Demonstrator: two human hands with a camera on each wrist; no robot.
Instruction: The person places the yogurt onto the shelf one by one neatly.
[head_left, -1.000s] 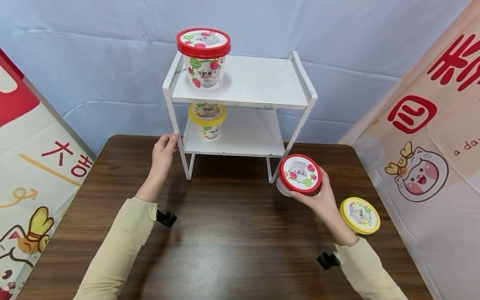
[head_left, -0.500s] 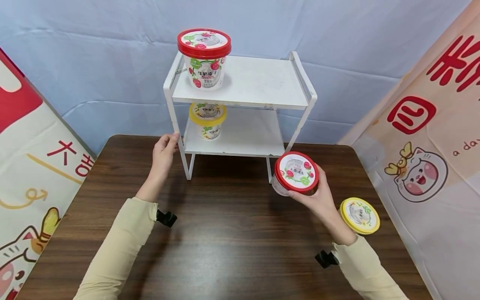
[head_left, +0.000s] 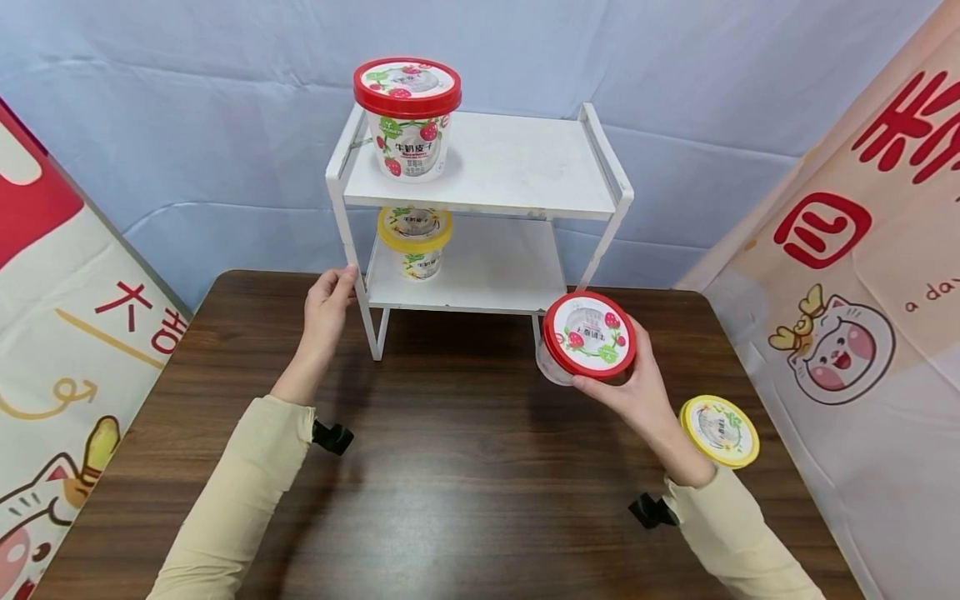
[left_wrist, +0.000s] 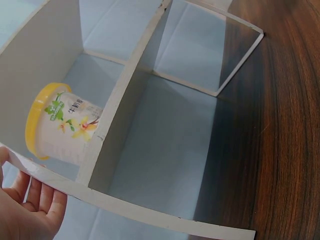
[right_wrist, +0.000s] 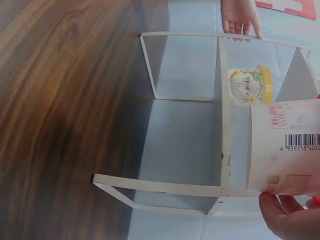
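A white two-tier shelf rack (head_left: 480,206) stands at the back of the table. My left hand (head_left: 327,296) grips its front left post, fingers behind and thumb in front in the left wrist view. My right hand (head_left: 636,385) holds a paper tub with a red strawberry lid (head_left: 591,335), tilted, in front of the rack's right front leg. Its barcode side (right_wrist: 287,147) faces the right wrist camera. Another red-lidded tub (head_left: 408,117) sits upright on the upper shelf at left. A yellow-lidded tub (head_left: 415,242) sits below it on the lower shelf.
Another yellow-lidded tub (head_left: 720,431) stands on the dark wooden table (head_left: 465,467) beside my right forearm. A pale blue cloth (head_left: 675,100) hangs behind the rack. Printed banners flank the table, one on the left (head_left: 67,333) and one on the right (head_left: 855,250).
My right hand has moved the red-lidded tub slightly left and up, toward the rack's right side. The left hand stays on the post.
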